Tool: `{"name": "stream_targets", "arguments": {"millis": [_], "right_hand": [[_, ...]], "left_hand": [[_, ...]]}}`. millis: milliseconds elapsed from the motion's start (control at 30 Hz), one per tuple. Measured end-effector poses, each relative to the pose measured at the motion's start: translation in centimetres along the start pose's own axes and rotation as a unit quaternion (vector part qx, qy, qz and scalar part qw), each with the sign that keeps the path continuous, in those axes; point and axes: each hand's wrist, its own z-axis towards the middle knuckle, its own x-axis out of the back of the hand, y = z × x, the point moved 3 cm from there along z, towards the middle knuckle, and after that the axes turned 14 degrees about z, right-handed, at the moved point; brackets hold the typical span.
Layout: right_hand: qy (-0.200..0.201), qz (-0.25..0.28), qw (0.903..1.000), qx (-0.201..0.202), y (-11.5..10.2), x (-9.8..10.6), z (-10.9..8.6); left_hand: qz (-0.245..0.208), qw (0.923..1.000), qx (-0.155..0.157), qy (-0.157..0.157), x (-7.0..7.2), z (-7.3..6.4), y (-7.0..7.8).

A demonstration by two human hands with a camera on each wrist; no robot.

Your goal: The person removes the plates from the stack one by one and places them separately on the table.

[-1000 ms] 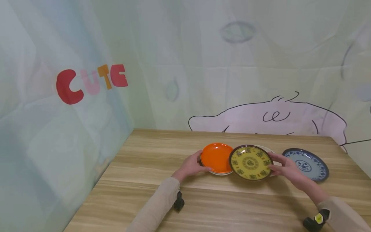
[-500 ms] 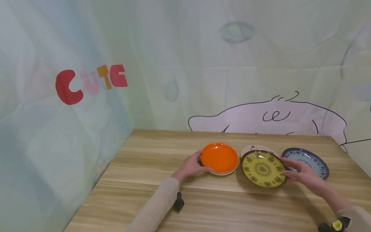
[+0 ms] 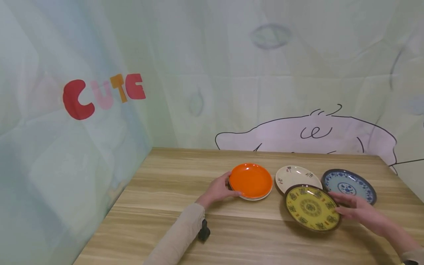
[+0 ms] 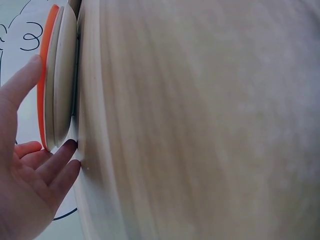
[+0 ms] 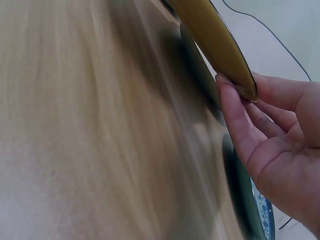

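Note:
My left hand (image 3: pixel 220 189) cups the left side of a low plate stack, thumb at the front of the orange plate (image 3: pixel 250 180), fingers round the far left side. In the left wrist view, pale plates (image 4: pixel 64 75) lie beneath the orange plate, above a dark rim at the table. My right hand (image 3: pixel 359 211) pinches the right rim of a yellow patterned plate (image 3: pixel 310 208) with a dark edge, between thumb and fingers. The right wrist view shows its brown underside (image 5: pixel 215 40), raised above the table and tilted. It partly covers a cream plate (image 3: pixel 296 176) in the head view.
A blue-and-white plate (image 3: pixel 349 187) lies at the right, partly behind my right hand. The wooden table (image 3: pixel 185 169) meets a printed curtain (image 3: pixel 205 73) at its back and left. In the right wrist view, dark plate edges (image 5: pixel 240 185) sit low behind the hand.
My right hand has moved right and toward me with the yellow plate, away from the orange plate, uncovering more of the cream plate. My left hand stays at the stack.

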Motion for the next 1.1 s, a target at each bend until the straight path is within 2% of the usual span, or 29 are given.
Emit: {"name": "stream_targets", "arguments": {"millis": [300,567,733,933,1100], "right_hand": [[-0.063,0.056,0.9965,-0.008,0.8,-0.1,-0.9],[-0.090,0.054,0.9939,-0.035,1.3,-0.3,-1.4],[-0.122,0.072,0.9895,-0.029,1.4,-0.2,-1.6],[-0.173,0.126,0.9769,-0.005,1.6,-0.7,-1.9],[-0.193,0.130,0.9724,0.010,1.9,-0.9,-1.9]], "left_hand": [[0.004,0.9999,-0.014,0.001,0.0,0.0,0.2],[-0.002,0.9999,-0.010,0.000,0.0,0.0,0.2],[-0.003,1.0000,-0.003,-0.001,0.0,0.0,0.1],[-0.003,1.0000,-0.004,-0.002,0.1,-0.1,0.1],[0.001,1.0000,-0.004,-0.001,0.0,0.1,0.0]]}}
